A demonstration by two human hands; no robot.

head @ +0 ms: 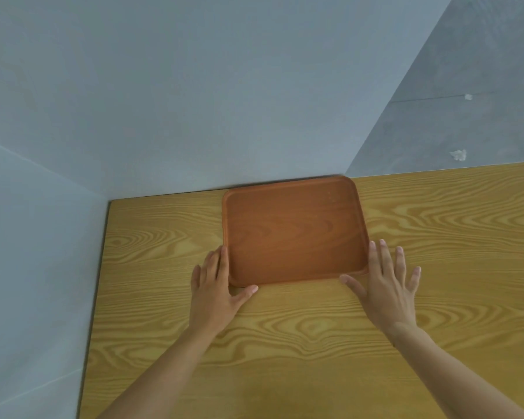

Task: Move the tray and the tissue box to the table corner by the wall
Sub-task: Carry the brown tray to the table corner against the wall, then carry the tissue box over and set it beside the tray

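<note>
An empty reddish-brown wooden tray (294, 231) lies flat on the light wood table (436, 237), its far edge against the grey wall. My left hand (217, 285) rests flat at the tray's near left corner, fingers along its left side and thumb under the near edge. My right hand (384, 282) lies spread at the near right corner, fingers apart, thumb touching the near edge. Neither hand is closed around the tray. No tissue box is in view.
The grey wall (194, 101) runs along the table's far edge. The table's left edge (99, 267) ends beside a grey wall surface. A darker grey floor or wall panel (466, 101) shows at the upper right.
</note>
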